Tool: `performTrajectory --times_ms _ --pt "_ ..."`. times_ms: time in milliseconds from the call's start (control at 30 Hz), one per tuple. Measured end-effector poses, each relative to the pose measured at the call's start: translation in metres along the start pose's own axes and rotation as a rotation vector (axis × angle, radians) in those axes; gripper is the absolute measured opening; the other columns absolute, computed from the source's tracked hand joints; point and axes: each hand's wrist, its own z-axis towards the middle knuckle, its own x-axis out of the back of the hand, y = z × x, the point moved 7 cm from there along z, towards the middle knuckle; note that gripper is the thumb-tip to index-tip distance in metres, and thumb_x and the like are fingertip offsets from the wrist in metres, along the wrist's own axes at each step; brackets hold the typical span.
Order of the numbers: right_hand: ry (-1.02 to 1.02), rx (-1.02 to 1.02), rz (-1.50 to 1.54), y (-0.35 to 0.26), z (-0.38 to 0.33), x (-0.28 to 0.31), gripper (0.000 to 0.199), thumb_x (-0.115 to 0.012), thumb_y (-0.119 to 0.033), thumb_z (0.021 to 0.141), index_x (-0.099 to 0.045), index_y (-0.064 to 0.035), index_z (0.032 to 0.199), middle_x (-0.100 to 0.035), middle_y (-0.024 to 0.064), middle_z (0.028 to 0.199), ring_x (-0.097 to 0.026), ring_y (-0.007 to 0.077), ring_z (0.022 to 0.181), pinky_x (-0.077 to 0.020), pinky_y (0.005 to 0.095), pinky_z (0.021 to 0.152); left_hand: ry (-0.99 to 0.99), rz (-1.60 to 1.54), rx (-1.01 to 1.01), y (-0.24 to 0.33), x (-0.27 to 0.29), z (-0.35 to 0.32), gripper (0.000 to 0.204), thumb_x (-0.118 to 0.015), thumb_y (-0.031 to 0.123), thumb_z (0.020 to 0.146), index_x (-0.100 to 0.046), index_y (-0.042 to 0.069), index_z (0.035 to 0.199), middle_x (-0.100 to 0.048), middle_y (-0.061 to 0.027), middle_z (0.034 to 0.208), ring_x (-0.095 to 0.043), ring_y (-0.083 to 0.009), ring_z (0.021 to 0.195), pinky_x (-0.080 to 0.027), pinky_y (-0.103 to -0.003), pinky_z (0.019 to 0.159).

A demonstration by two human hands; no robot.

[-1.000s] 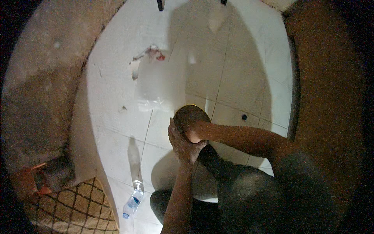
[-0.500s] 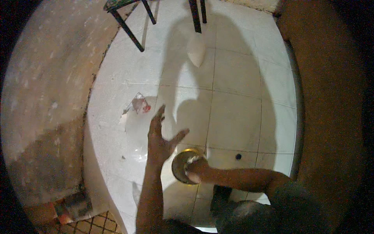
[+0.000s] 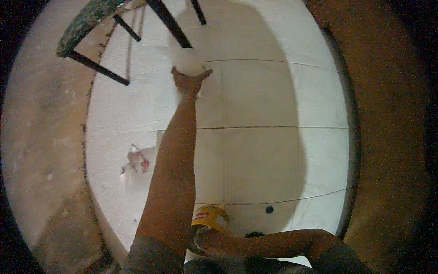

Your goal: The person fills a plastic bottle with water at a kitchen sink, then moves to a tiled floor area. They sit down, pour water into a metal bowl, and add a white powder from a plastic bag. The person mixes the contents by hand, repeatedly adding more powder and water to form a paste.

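My left hand [image 3: 188, 82] is stretched far forward, its thumb and fingers around the near end of a whitish, cloudy bag [image 3: 188, 61] on the floor by a chair leg. The bag looks blurred, and its tip is hidden by my hand. Close to my body, my right hand [image 3: 207, 239] grips a round yellow tin [image 3: 212, 217]. Its fingers reach in at the tin's open mouth, and whitish stuff coats them. Tilted, the tin shows its printed yellow side. What lies deeper inside it is hidden.
A chair with a patterned seat [image 3: 93, 20] and dark legs stands at the far left. A clear wrapper with red bits [image 3: 138, 160] lies left of my left forearm. A small black disc [image 3: 269, 209] rests on the pale tiled floor [image 3: 255, 160]. Walls run along both sides.
My left hand has moved from beside the tin forward to the whitish bag. The tin has tipped, showing its side, with my right hand still at it. The view has shifted.
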Motion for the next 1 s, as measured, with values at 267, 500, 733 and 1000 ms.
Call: performTrajectory --times_ms 267,500,733,1000 --pt "0.013 -0.028 -0.002 0.007 -0.026 0.022 0.035 -0.054 -0.018 0.096 -0.062 0.0035 0.123 -0.069 0.0267 0.115 -0.071 0.0408 0.104 -0.0591 0.0546 0.088 0.058 -0.101 -0.079 -0.018 0.009 -0.014 0.102 -0.097 0.027 0.058 -0.046 0.006 0.143 -0.065 -0.0197 0.129 -0.062 -0.0412 0.121 -0.052 -0.049 0.103" --pt "-0.030 -0.116 -0.521 -0.018 -0.023 0.060 0.043 -0.058 -0.025 0.094 -0.064 0.0029 0.125 -0.066 0.0276 0.127 -0.066 0.0417 0.119 -0.0506 0.0565 0.104 -0.197 -0.129 -0.178 -0.010 0.119 -0.103 0.091 -0.095 0.027 0.069 -0.047 0.006 0.143 -0.064 -0.0157 0.134 -0.064 -0.0358 0.120 -0.050 -0.046 0.107" --pt "-0.331 -0.118 -0.219 -0.013 -0.021 0.037 0.039 -0.061 -0.023 0.090 -0.070 0.0011 0.119 -0.069 0.0242 0.123 -0.069 0.0393 0.110 -0.0543 0.0530 0.099 -0.636 -0.250 0.197 -0.025 0.347 -0.259 0.097 -0.095 0.034 0.070 -0.042 0.009 0.147 -0.060 -0.0101 0.143 -0.061 -0.0272 0.129 -0.047 -0.045 0.111" --pt "-0.115 -0.126 -0.488 -0.018 -0.007 0.064 0.027 -0.055 -0.017 0.095 -0.070 0.0014 0.109 -0.071 0.0245 0.110 -0.072 0.0394 0.098 -0.0609 0.0509 0.082 -0.611 0.203 0.332 -0.046 0.476 -0.424 0.091 -0.100 0.034 0.060 -0.057 0.006 0.136 -0.070 -0.0139 0.127 -0.067 -0.0311 0.120 -0.053 -0.044 0.107"
